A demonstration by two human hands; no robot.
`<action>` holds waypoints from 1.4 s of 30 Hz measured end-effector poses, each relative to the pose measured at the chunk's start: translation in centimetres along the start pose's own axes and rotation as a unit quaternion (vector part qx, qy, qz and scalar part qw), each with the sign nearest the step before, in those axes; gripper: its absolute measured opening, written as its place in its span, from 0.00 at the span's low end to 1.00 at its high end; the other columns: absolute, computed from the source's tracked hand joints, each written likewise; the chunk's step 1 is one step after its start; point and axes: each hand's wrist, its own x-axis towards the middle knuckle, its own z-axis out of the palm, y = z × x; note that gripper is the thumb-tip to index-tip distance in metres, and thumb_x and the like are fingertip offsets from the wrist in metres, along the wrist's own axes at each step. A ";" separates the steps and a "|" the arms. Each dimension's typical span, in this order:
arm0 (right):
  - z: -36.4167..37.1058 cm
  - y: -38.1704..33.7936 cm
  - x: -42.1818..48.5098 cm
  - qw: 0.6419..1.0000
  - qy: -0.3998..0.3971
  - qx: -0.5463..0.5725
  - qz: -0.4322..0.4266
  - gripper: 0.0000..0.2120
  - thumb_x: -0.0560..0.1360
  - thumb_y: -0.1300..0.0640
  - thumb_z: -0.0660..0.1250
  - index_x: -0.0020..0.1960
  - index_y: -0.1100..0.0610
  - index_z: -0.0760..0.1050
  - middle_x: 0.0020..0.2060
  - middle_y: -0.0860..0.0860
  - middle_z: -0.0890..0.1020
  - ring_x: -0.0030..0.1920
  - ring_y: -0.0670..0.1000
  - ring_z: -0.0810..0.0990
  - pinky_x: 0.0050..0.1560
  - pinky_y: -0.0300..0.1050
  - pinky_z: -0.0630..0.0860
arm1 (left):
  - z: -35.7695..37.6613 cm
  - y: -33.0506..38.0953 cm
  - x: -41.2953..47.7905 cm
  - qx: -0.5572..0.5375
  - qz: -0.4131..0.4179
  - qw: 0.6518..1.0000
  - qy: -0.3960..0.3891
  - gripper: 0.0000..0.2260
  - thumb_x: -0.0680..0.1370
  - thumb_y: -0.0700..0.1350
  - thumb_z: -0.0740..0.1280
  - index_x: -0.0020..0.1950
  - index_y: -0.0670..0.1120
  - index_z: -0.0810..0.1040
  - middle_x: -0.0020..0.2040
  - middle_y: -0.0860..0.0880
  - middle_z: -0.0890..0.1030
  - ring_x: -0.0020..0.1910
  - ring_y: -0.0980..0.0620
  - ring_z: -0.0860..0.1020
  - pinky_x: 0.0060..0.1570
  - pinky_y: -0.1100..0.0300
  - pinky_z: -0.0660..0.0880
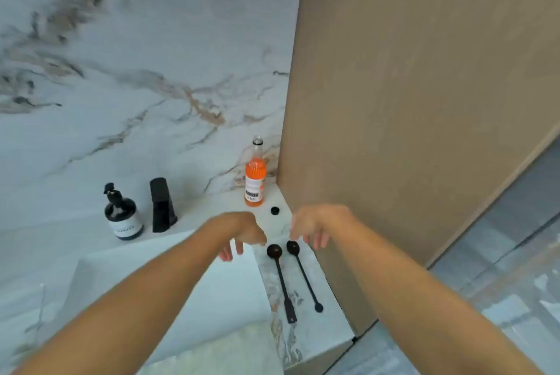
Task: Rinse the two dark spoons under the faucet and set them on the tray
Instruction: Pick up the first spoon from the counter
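Note:
Two dark spoons lie side by side on the marble counter strip right of the sink, bowls away from me: the left spoon has a flat handle end, the right spoon a round knob end. My left hand hovers just beyond and left of the left spoon's bowl, fingers hanging down, holding nothing. My right hand hovers just beyond the right spoon's bowl, fingers loose and empty. The black faucet stands behind the pale sink basin. No tray is in view.
A dark soap dispenser stands left of the faucet. An open bottle of orange liquid stands in the back corner, its black cap lying beside it. A tall brown cabinet panel walls off the right side.

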 end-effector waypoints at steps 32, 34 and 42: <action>17.9 7.1 15.5 0.961 0.071 0.265 0.014 0.05 0.74 0.58 0.71 0.45 0.59 0.82 0.43 0.54 0.85 0.41 0.50 0.80 0.40 0.35 0.73 | 17.1 0.6 15.5 -0.402 -0.112 0.905 0.080 0.06 0.71 0.41 0.69 0.39 0.41 0.85 0.26 0.45 0.81 0.22 0.48 0.77 0.40 0.52 0.85; 17.6 7.1 15.4 0.961 0.055 0.272 0.006 0.05 0.74 0.57 0.72 0.45 0.58 0.83 0.41 0.52 0.84 0.41 0.48 0.79 0.36 0.31 0.71 | 17.0 0.4 15.2 -0.448 -0.119 0.883 0.072 0.03 0.72 0.40 0.71 0.41 0.43 0.84 0.29 0.44 0.80 0.23 0.48 0.75 0.36 0.54 0.83; 16.1 4.9 13.6 0.920 -0.022 0.389 -0.030 0.04 0.76 0.61 0.70 0.50 0.61 0.81 0.42 0.56 0.83 0.35 0.51 0.81 0.39 0.45 0.81 | 15.7 -2.0 13.5 -0.555 -0.096 0.823 0.070 0.03 0.75 0.41 0.71 0.47 0.44 0.82 0.42 0.42 0.84 0.37 0.46 0.81 0.41 0.54 0.83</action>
